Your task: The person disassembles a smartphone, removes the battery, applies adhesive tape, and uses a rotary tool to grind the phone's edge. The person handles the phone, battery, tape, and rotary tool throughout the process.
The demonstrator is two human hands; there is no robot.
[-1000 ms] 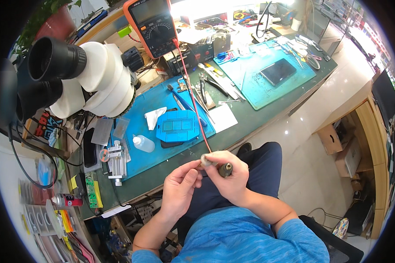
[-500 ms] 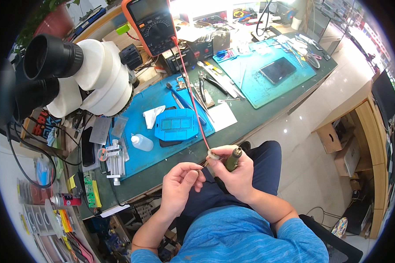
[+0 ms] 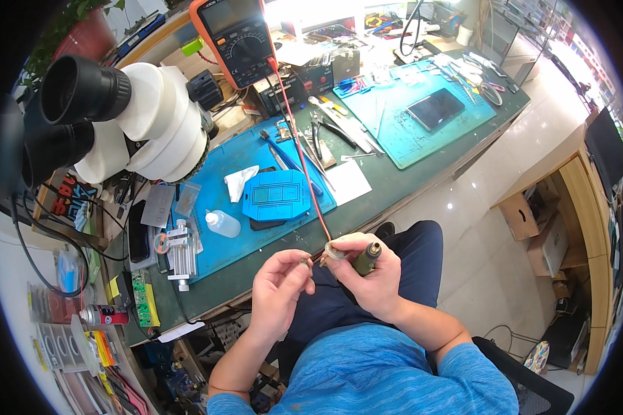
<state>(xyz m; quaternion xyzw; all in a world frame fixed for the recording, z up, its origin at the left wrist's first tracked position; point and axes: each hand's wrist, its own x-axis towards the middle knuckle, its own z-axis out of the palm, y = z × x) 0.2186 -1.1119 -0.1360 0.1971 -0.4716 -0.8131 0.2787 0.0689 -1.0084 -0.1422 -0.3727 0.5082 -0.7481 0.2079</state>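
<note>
In my right hand (image 3: pixel 379 287) is a dark green cylindrical tool (image 3: pixel 367 259) with a brass-coloured end pointing up. The thumb and index finger of that hand also pinch a small round whitish piece (image 3: pixel 335 251). My left hand (image 3: pixel 275 294), just to its left, has thumb and index finger pressed together on something tiny that I cannot make out. Both hands are over my lap, at the near edge of the green-topped bench (image 3: pixel 311 239). A red test lead (image 3: pixel 307 169) runs down from the orange multimeter (image 3: pixel 239 45) and passes behind the right fingers.
On a blue mat (image 3: pixel 221 259) lie a blue parts tray (image 3: pixel 277 196), a squeeze bottle (image 3: pixel 223 223) and a white tissue (image 3: pixel 240 182). A microscope (image 3: pixel 142 117) stands at left. Pliers (image 3: pixel 331 135) and a phone (image 3: pixel 435 108) on a teal mat (image 3: pixel 405 155) are farther right.
My left hand has drawn slightly left and up, leaving a wider gap to the right hand. The round piece in my right fingers has tilted and shows more of its face.
</note>
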